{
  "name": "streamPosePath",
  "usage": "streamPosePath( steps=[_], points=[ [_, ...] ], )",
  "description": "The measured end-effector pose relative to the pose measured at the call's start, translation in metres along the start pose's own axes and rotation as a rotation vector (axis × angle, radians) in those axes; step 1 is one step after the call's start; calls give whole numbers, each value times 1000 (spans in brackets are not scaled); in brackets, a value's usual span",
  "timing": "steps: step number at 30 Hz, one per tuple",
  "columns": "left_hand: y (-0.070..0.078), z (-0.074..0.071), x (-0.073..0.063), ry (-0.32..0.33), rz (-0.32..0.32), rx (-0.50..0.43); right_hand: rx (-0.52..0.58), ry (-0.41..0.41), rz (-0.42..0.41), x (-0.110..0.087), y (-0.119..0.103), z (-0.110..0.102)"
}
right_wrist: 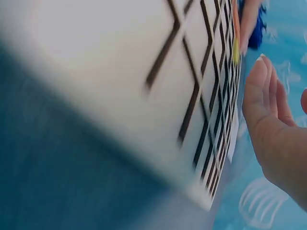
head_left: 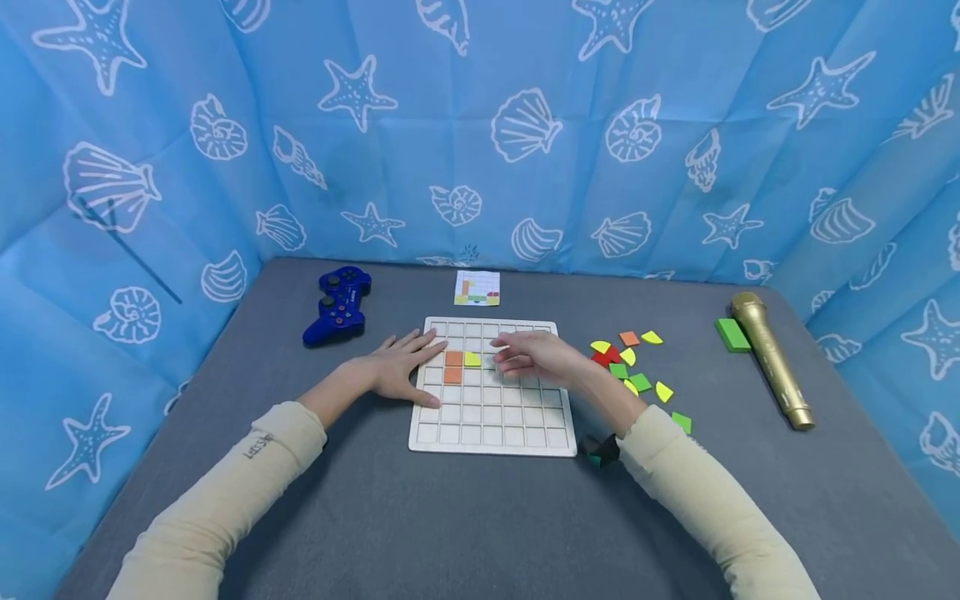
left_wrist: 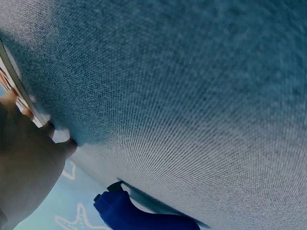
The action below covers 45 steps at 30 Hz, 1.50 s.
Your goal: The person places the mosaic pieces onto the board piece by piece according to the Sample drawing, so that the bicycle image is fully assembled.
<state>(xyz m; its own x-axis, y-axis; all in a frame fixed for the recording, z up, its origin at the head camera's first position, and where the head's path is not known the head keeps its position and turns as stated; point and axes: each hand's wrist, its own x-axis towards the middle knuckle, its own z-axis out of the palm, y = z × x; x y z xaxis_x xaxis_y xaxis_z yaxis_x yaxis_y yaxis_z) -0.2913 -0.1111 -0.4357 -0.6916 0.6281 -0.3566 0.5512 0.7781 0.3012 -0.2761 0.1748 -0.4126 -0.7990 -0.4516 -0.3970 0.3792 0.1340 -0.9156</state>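
Note:
A white grid board (head_left: 491,435) lies on the grey table. Two orange squares (head_left: 452,376) sit in its cells, one above the other, and a yellow quarter-circle piece (head_left: 472,359) lies beside the upper one. My left hand (head_left: 393,368) rests on the board's left edge with fingers spread; its fingers touch the rim in the left wrist view. Over the upper right part of the board hovers my right hand (head_left: 546,357). In the right wrist view its fingers (right_wrist: 261,91) are slightly bent, apart from the board, and no piece shows between them.
Loose yellow, green, red and orange pieces (head_left: 640,382) lie right of the board. Behind it is a small pattern card (head_left: 477,288). A blue game controller (head_left: 335,312) lies at the back left. At the right, a gold microphone (head_left: 772,358) lies beside a green block (head_left: 732,335).

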Motion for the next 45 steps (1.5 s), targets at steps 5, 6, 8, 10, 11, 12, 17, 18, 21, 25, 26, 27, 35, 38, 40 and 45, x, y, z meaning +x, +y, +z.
streamPosePath(
  steps=[5, 6, 8, 10, 11, 12, 17, 18, 21, 25, 26, 27, 35, 38, 40, 45],
  points=[
    [0, -2, -2, 3, 9, 1, 113, 26, -29, -15, -2, -30],
    [0, -2, -2, 4, 13, -2, 137, 39, -33, -18, -2, -35],
    [-1, -2, -2, -1, 12, -5, 171, 55, -53, -23, -3, -47],
    [-1, -2, -2, -1, 15, -8, 202, 89, -61, -27, -2, -57],
    [-2, -2, -2, 0, 17, -12, 214, 102, -65, -29, -2, -62],
    [-2, -1, -2, 2, 20, -15, 221, 113, -69, -30, -1, -67],
    [-5, 2, 0, -4, 10, -14, 255, 141, -71, -34, 4, -89],
    [-5, 2, 1, -3, 9, -13, 267, 148, -71, -36, 4, -93],
    [-6, 2, 1, 4, 16, -18, 307, 168, -84, -40, 5, -105],
    [-5, 1, 1, 10, 26, -16, 377, 207, -102, -48, 6, -118],
    [-5, 1, 1, 8, 23, -17, 387, 212, -112, -50, 6, -121],
    [-6, 1, 1, 6, 18, -14, 400, 222, -115, -52, 7, -124],
    [-7, 5, 5, 10, 6, -26, 378, 303, -152, -73, 10, -148],
    [-7, 4, 4, 13, 14, -20, 330, 343, -142, -80, 10, -154],
    [-6, 3, 3, 16, 19, -14, 268, 379, -115, -82, 11, -156],
    [-4, 1, 2, 11, 16, -4, 91, 458, -40, -81, 16, -161]
  ],
)
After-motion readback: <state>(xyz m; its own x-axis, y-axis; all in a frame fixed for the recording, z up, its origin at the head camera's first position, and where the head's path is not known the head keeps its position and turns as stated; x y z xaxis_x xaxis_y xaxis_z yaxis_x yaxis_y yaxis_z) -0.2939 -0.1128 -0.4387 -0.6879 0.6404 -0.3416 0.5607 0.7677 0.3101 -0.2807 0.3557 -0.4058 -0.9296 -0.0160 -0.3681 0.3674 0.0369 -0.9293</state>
